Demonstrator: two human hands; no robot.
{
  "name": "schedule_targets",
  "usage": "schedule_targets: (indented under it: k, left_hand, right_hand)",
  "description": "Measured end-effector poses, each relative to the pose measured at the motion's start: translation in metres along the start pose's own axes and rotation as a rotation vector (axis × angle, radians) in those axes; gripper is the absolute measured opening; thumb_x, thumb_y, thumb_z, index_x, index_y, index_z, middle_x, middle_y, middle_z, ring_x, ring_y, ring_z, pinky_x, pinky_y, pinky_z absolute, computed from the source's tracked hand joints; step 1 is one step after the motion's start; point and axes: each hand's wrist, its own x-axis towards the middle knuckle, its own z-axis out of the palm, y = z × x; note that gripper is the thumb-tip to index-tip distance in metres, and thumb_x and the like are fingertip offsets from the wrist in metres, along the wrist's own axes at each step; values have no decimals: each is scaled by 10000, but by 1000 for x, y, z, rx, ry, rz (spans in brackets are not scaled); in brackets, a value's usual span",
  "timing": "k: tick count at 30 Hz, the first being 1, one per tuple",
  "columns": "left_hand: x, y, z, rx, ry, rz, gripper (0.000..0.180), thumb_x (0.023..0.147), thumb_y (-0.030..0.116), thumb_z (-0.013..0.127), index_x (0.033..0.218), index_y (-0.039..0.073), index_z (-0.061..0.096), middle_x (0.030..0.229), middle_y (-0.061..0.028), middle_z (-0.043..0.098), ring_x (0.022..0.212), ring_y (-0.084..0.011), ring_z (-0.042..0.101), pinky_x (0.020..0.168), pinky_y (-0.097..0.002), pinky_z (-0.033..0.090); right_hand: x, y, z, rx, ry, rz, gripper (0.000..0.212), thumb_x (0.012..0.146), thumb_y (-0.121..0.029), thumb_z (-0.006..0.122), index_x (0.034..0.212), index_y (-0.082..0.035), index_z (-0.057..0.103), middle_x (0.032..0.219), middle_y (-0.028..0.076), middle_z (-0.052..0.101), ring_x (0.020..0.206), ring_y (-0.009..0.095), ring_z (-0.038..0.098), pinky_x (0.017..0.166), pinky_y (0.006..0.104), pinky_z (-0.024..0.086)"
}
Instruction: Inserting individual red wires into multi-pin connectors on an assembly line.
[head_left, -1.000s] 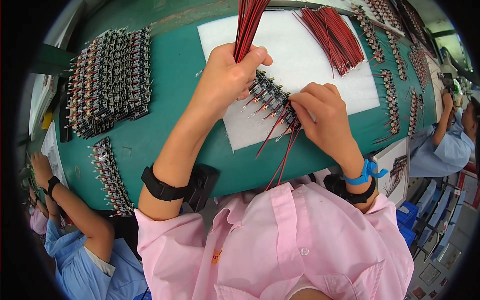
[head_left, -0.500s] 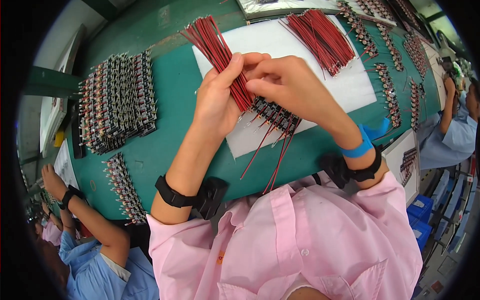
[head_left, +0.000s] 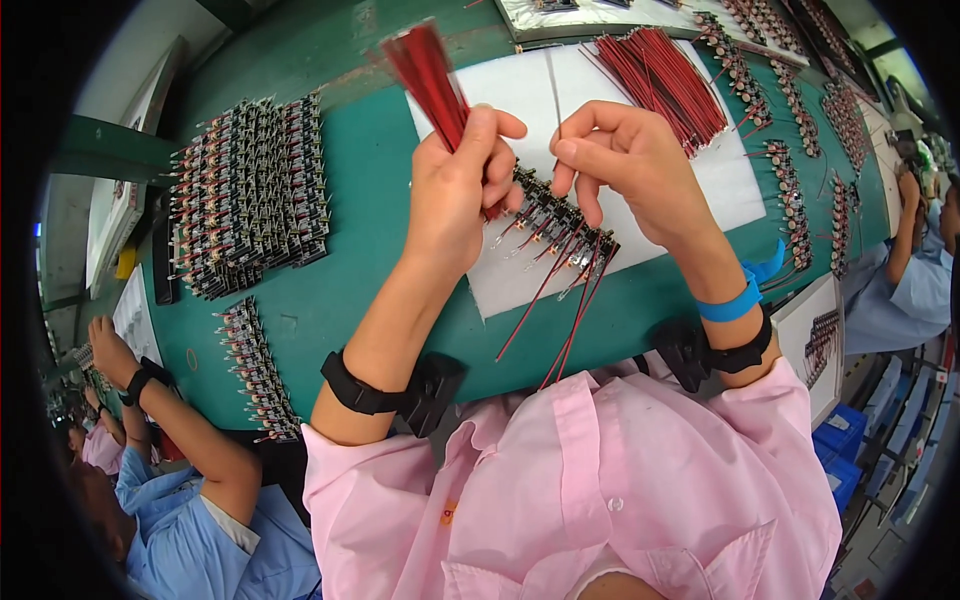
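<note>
My left hand (head_left: 450,200) is closed around a bundle of red wires (head_left: 428,75), whose upper ends fan out and blur. Slightly to the right, my right hand (head_left: 640,170) pinches one thin, dark-looking wire (head_left: 554,95) between thumb and fingers; it stands up over a white foam sheet (head_left: 490,285). Beneath and between the hands lies a row of small black circuit boards (head_left: 555,220), partly covered by my fingers. A few red and black wires (head_left: 530,315) trail from it toward me. Farther off on the sheet rests a second pile of red wires (head_left: 665,85).
Stacked circuit boards (head_left: 250,200) cover the left of the green table (head_left: 380,330), with a single row of boards (head_left: 258,370) nearer me. Other rows with round parts (head_left: 790,205) line the right. Co-workers' arms show at left (head_left: 190,430) and right (head_left: 903,225).
My right hand has moved right, away from the bundle, with a single wire in its pinch. The left hand has shifted slightly, its bundle now blurred. More of the board row shows.
</note>
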Motion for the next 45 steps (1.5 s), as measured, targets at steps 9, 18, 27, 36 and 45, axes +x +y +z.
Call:
schedule_targets:
  k: [9, 18, 27, 36, 45]
  left_hand:
    - [-9, 5, 14, 296, -30, -100, 160, 771, 182, 537, 749, 24, 534, 486, 51, 361, 388, -34, 302, 349, -199, 244]
    - [-8, 1, 14, 470, -44, 42, 164, 764, 155, 538, 706, 2, 538, 487, 33, 402, 418, -38, 349, 375, -211, 265]
    - [-10, 3, 14, 681, -81, 121, 180, 752, 146, 545, 672, -13, 522, 496, 22, 392, 458, -49, 349, 417, -230, 292]
    - [-6, 3, 11, 721, -17, 51, 251, 774, 200, 510, 672, -28, 519, 489, 0, 402, 444, -67, 380, 421, -243, 323]
    - [-3, 1, 6, 728, -25, 63, 276, 782, 213, 491, 693, -46, 526, 478, -14, 404, 428, -83, 397, 409, -263, 336]
  right_hand:
    - [-1, 7, -2, 62, 100, -39, 114, 779, -110, 542, 753, -4, 508, 599, 50, 533, 407, 65, 428, 376, 171, 302]
    - [-6, 6, -2, -62, 153, -86, 124, 769, -125, 553, 735, -12, 516, 598, 18, 509, 454, 41, 407, 405, 162, 290]
    - [-12, 9, -4, -207, 110, -116, 129, 756, -127, 564, 714, -9, 533, 601, -3, 500, 490, 29, 403, 429, 160, 293]
    - [-15, 36, -19, -503, 168, -162, 101, 716, -75, 578, 659, 1, 543, 559, -36, 466, 500, 9, 365, 437, 172, 274]
    - [-18, 45, -16, -617, 173, -94, 101, 708, -54, 573, 639, 5, 529, 535, -50, 441, 492, 9, 349, 436, 174, 267]
